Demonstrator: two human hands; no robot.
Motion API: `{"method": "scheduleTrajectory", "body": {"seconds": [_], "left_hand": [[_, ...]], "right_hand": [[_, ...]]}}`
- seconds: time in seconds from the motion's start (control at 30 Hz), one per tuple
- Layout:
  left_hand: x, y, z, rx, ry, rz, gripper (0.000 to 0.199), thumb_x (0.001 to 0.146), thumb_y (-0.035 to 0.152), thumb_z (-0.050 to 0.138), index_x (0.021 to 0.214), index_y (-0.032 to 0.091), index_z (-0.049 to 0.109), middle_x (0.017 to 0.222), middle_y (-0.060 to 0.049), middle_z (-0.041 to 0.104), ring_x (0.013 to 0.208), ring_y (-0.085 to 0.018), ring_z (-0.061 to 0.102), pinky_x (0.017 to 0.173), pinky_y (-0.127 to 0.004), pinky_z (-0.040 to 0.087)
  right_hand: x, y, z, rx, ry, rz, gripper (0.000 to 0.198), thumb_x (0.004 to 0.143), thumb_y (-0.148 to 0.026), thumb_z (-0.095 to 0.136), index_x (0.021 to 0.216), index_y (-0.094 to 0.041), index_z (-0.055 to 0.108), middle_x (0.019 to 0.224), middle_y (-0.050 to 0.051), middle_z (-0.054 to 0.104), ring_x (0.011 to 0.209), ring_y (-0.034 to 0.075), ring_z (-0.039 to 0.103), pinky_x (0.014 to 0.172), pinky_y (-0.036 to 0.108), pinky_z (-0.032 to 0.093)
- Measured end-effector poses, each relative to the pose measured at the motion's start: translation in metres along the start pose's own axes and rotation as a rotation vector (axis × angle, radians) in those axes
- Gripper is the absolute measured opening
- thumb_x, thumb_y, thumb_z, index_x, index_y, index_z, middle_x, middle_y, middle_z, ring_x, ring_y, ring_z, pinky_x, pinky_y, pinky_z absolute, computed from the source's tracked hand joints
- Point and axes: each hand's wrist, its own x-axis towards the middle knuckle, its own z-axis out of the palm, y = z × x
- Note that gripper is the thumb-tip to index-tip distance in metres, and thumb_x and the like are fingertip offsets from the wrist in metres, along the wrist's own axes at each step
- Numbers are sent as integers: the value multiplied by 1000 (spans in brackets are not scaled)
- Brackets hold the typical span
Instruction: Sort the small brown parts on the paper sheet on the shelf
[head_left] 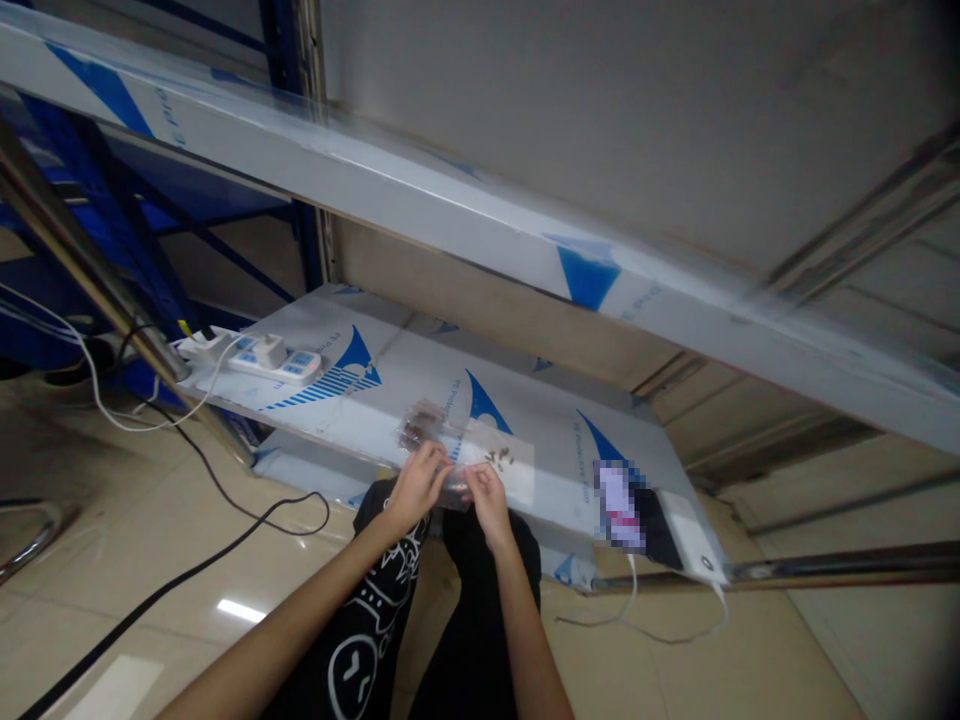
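Note:
My left hand (421, 484) and my right hand (486, 492) meet at the shelf's front edge, above my knees. Between them they pinch a small clear plastic bag (454, 488); its contents are too blurred to make out. Just beyond my left fingers lies a clear packet (421, 428) with reddish-brown contents. To the right, beyond my right hand, several small brown pieces (501, 458) are scattered on a white sheet (523, 474). Both hands have their fingers closed on the bag.
On the left end of the film-covered shelf (405, 350) sits a white power strip (289, 364) with plugs and cables. A pixelated phone (619, 505) and a white device (686, 535) lie at the right end. An upper shelf (450, 220) crosses above. A black cable (225, 545) trails on the floor.

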Motion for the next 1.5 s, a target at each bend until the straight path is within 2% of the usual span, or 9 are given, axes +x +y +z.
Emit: {"method": "scheduleTrajectory", "body": {"seconds": [0.23,0.4,0.5,0.7,0.83,1.0,1.13,1.27,1.5], "left_hand": [[3,-4,-5,13,-28,-50,15,86,24,38,84,19,52,93,-5,51,89,-17,51,78,-32,41],[4,-5,-10,90,55,-196,15,86,30,37,83,19,47,85,-3,51,83,-17,51,74,-32,41],[4,-5,-12,149,63,-237,17,86,34,37,82,19,45,81,-2,50,79,-18,51,73,-32,40],[4,-2,-12,207,93,-248,16,84,27,38,96,18,44,93,-6,52,92,-20,49,81,-34,38],[7,-1,-13,301,51,-266,12,79,20,42,90,18,47,96,-8,52,94,-21,48,81,-35,38],[6,-4,-9,418,-34,-256,15,77,18,42,86,18,54,114,-10,49,108,-24,44,86,-39,35],[4,-8,-1,461,-81,-232,20,78,17,40,83,18,59,125,-11,45,123,-26,32,93,-42,31],[4,-10,4,488,-98,-240,23,79,18,40,87,17,61,128,-11,45,127,-27,28,95,-44,29],[6,-13,7,526,-113,-269,29,79,19,40,97,17,62,128,-10,46,126,-27,30,97,-44,29]], "right_hand": [[0,3,9,-20,12,16,35,75,-52,49,79,-18,53,75,5,63,65,17,61,41,20,41],[-2,5,15,-65,-70,29,35,72,-50,54,79,-15,59,68,4,64,56,15,59,39,18,39],[3,6,14,-68,0,22,37,70,-50,56,80,-15,59,67,5,64,49,14,57,34,19,37],[25,19,6,-63,243,6,46,71,-52,51,96,-13,56,69,6,65,36,11,51,33,22,40],[33,27,5,-108,244,23,49,78,-47,40,108,-10,53,75,9,66,40,14,55,34,24,42],[40,32,11,-166,199,-12,51,79,-37,41,122,-10,44,92,12,64,52,16,61,33,21,43],[43,34,18,-144,228,-27,53,76,-30,45,126,-14,40,105,13,60,58,15,63,37,21,47],[44,36,24,-159,241,-45,49,76,-27,46,123,-16,45,110,13,59,62,16,64,42,23,50],[43,33,29,-375,271,-176,38,76,-21,45,110,-10,57,108,14,59,82,19,63,70,28,53]]}}
